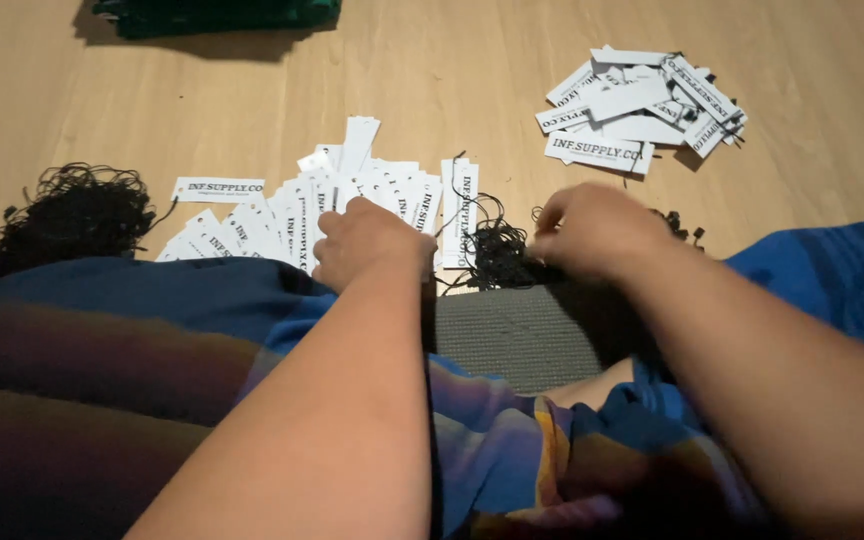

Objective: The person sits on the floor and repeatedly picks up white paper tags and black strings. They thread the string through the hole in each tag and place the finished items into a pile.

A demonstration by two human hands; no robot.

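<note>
Head view: the left hand [367, 240] presses curled fingers on the fanned white tags [297, 215] at the floor's [432, 80] middle, while the right hand [592, 228] pinches black string [497, 250] just beside them. Threading seems in hand; next, a loop must meet a tag's hole.

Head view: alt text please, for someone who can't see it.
A person's left hand rests on a fanned spread of white rectangular paper tags on a light wooden floor, while the right hand picks at a tangle of thin black strings. A second pile of white tags lies farther right.
</note>
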